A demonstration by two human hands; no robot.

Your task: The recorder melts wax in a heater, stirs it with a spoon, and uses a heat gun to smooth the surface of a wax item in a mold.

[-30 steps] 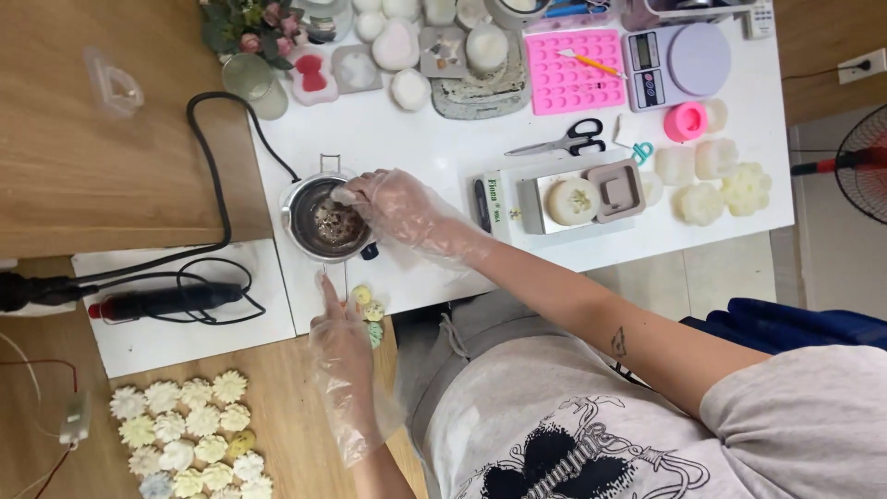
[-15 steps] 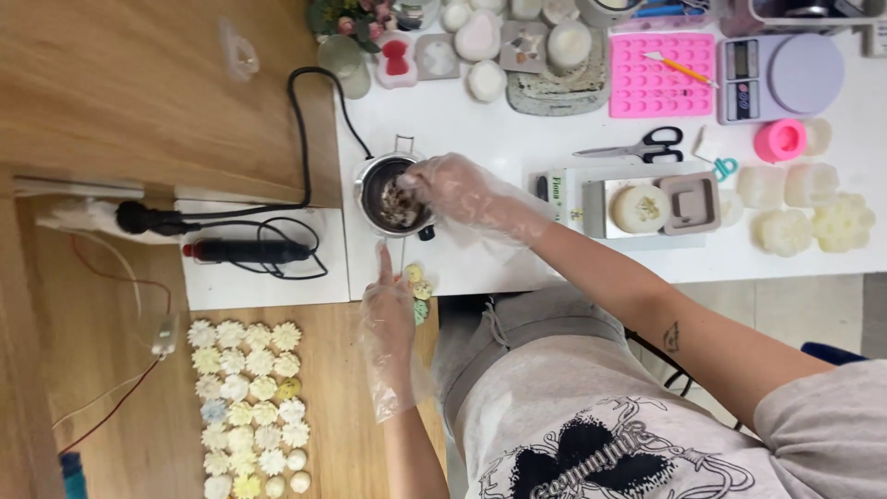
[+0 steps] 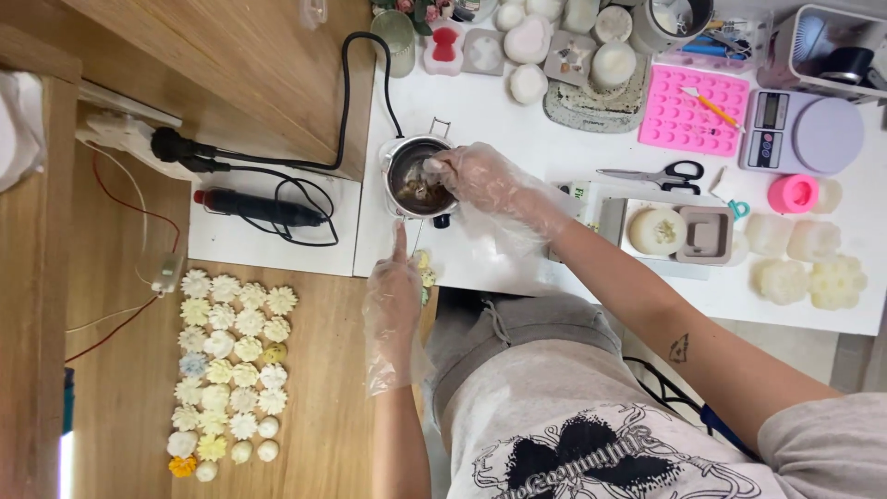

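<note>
Head view: right hand (image 3: 480,176), in clear plastic glove, pinches bits over the small round metal melting pot (image 3: 418,180) on the white table (image 3: 517,139). Left hand (image 3: 393,296), forefinger out, rests nr pot base. Best to drop bits low & centred, w/ glove off the rim.

A small white box (image 3: 575,196) with a green-lettered label lies on the white table, partly hidden behind the gloved arm. Further right, the digital scale (image 3: 802,135) shows a small grey screen (image 3: 769,120), just beside its round lilac platform.
</note>
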